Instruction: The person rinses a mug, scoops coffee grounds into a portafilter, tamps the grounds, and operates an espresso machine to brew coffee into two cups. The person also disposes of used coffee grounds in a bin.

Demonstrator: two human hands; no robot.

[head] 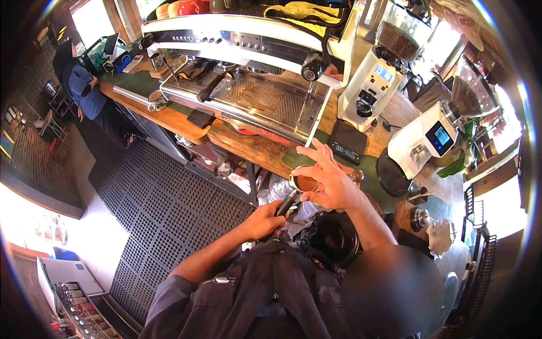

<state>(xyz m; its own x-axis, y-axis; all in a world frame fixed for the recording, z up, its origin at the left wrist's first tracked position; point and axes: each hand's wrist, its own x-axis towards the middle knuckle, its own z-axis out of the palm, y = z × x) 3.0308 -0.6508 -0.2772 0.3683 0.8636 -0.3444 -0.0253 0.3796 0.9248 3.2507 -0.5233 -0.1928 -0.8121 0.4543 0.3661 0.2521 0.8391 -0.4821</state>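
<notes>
My left hand (267, 221) is closed around the black handle of a portafilter (288, 203), held in front of the counter's edge. Brown ground coffee (305, 184) fills its basket. My right hand (332, 182) is at the basket's rim, fingers spread and curved over its far and right sides; whether they press on the rim is hard to tell. Beyond that hand, a black digital scale (347, 143) with a lit display lies on the counter. A second portafilter (214, 86) is at the espresso machine (279, 104), its handle pointing out over the drip tray.
Two white coffee grinders (370, 91) (423, 142) with bean hoppers stand to the right. A metal tamper (420, 218) is near the right side. A cup (156, 101) sits at the counter's left. Perforated rubber matting (178, 203) covers the floor. Another person (87, 91) stands far left.
</notes>
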